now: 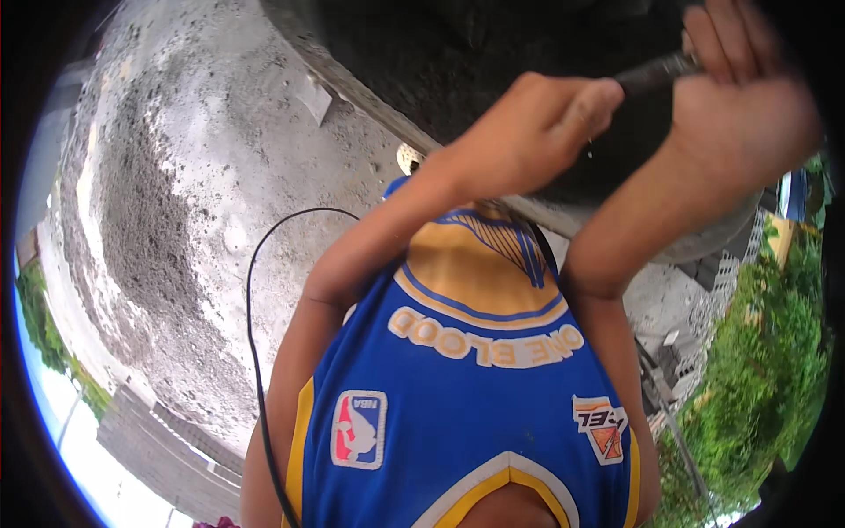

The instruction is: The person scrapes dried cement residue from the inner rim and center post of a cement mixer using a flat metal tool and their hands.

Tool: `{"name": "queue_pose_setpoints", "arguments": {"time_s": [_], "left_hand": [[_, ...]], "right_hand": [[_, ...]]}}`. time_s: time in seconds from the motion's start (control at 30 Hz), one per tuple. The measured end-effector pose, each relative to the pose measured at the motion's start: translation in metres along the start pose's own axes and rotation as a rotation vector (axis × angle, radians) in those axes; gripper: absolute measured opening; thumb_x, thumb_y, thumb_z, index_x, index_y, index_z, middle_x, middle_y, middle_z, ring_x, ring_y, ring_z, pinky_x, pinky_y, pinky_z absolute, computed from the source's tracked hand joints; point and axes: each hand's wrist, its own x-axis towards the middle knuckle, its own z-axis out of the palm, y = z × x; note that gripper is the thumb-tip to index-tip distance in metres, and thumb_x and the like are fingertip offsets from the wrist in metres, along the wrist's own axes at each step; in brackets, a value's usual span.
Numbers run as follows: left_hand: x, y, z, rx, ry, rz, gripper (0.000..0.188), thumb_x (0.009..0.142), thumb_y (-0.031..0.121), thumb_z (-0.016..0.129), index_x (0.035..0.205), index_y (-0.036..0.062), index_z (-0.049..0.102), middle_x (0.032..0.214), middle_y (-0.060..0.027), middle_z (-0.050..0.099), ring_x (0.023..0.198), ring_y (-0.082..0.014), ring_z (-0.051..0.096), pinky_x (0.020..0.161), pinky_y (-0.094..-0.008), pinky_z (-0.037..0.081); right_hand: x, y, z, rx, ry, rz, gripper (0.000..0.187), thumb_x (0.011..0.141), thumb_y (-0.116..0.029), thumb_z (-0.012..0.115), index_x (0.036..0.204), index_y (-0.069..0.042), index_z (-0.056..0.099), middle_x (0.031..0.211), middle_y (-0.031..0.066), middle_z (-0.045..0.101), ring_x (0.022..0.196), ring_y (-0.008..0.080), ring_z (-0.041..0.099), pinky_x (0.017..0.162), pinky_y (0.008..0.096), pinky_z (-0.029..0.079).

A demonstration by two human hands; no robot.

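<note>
My left hand (547, 130) is closed in a fist around one end of a dark, stick-like handle (656, 76). Farther up to the right, my right hand (739, 92) wraps its fingers round the same handle; motion blurs this hand. What sits at the handle's other end is out of sight, so I cannot tell the tool's kind. Both hands are over a large dark basin-like hollow (422, 62) with a curved grey rim (348, 91). Its inside is too dark to make out clearly.
Rough grey ground (202, 202) strewn with gritty dark material (145, 220) spreads to the left. A flat light scrap (314, 99) lies beside the rim. A thin black cable (250, 326) loops along my left side. Green plants (748, 370) and pale perforated blocks (704, 339) are at right.
</note>
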Motion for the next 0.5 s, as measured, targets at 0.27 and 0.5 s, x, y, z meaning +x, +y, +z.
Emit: {"name": "queue_pose_setpoints", "arguments": {"time_s": [0.27, 0.5], "left_hand": [[0.014, 0.044, -0.038, 0.656, -0.038, 0.258, 0.042, 0.093, 0.035, 0.05, 0.066, 0.0025, 0.052, 0.049, -0.0168, 0.042, 0.048, -0.0366, 0.046, 0.047, -0.0428, 0.036], [-0.005, 0.004, -0.103, 0.715, 0.022, 0.136, 0.051, 0.087, 0.045, 0.056, 0.06, 0.0023, 0.058, 0.048, -0.0159, 0.046, 0.048, -0.0355, 0.049, 0.048, -0.0412, 0.039]], "right_hand": [[-0.032, -0.024, 0.023, 0.427, -0.164, -0.175, 0.039, 0.095, -0.037, 0.032, 0.064, -0.014, 0.033, 0.053, -0.0023, 0.027, 0.043, 0.0092, 0.02, 0.04, 0.0246, 0.019], [-0.047, 0.022, 0.026, 0.551, -0.06, 0.061, 0.04, 0.095, -0.032, 0.035, 0.059, -0.015, 0.032, 0.05, -0.0022, 0.03, 0.041, 0.0088, 0.025, 0.041, 0.0238, 0.023]]}}
